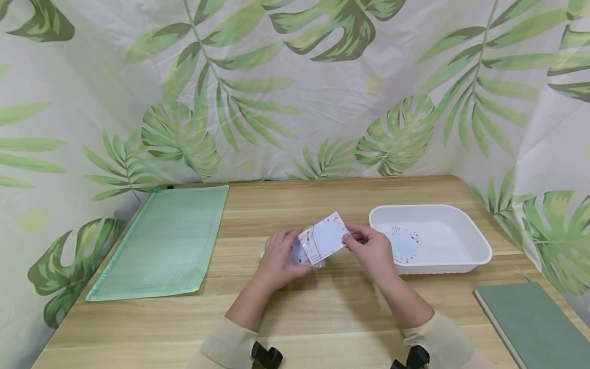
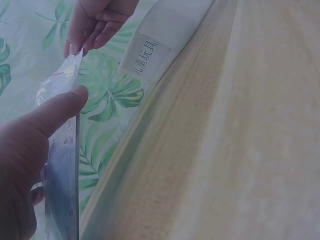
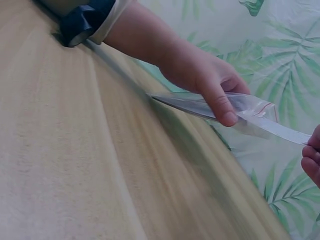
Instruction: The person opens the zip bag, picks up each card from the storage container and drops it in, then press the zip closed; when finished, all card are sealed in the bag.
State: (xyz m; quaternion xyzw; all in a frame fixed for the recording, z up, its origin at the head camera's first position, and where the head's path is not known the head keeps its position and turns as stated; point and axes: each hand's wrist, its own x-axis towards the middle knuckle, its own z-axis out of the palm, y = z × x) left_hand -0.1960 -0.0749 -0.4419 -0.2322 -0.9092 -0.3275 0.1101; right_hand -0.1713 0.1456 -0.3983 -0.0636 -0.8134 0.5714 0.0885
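Observation:
My left hand (image 1: 276,264) grips a clear zip bag (image 3: 252,107) above the table, its thumb across the front. A pale blue card (image 1: 329,237) with a small speckled border sticks partway out of the bag's open end. With thumb and fingers, my right hand (image 1: 373,251) pinches the card's outer edge. Further printed sheets show through the plastic beside the left thumb; how many is hidden. In the left wrist view, the bag (image 2: 56,82) is seen nearly edge-on, with the right hand (image 2: 102,25) at its far end.
Just right of my right hand stands a white plastic tray (image 1: 442,268), with a similar speckled print (image 1: 405,245) inside. A green mesh zip pouch (image 1: 161,246) lies flat on the left. At the front right lies a green notebook (image 1: 539,323). Leaf-patterned cloth hangs behind the wooden table (image 1: 322,333).

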